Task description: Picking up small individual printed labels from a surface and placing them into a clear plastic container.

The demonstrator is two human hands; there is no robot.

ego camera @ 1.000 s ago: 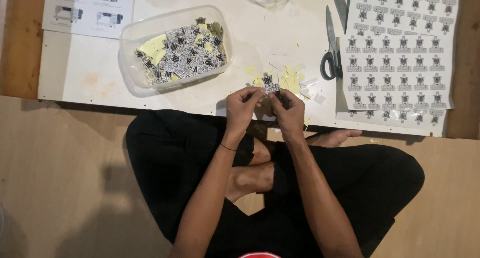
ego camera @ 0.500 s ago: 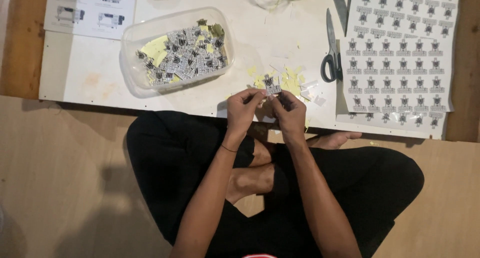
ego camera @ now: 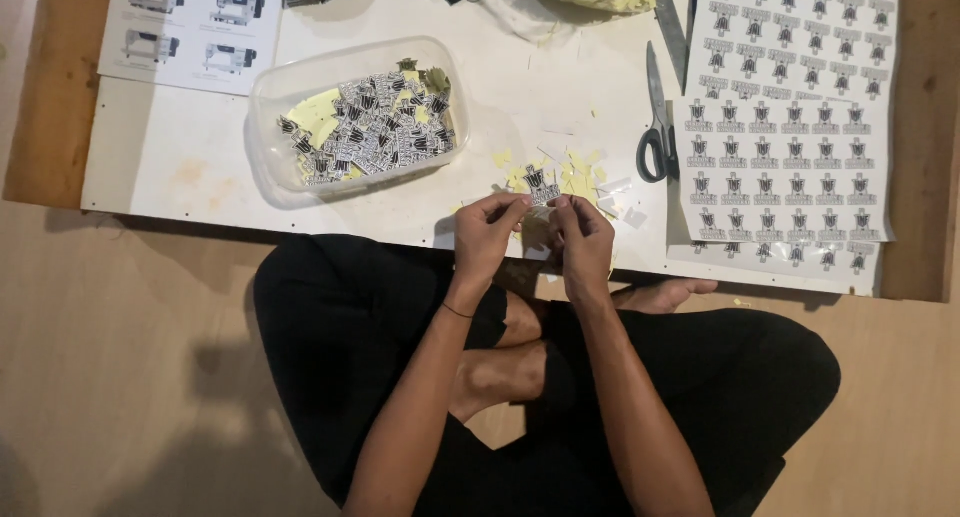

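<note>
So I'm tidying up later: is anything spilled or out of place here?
Only small paper scraps strewn on the white board beside the hands. The scissors lie flat, and the clear tub sits upright.

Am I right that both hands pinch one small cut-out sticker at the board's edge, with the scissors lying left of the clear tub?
Not quite. The head view shows the scissors lying right of the clear tub, beside the printed sticker sheet. The rest holds: left hand and right hand pinch one small cut-out sticker at the board's edge.
</note>
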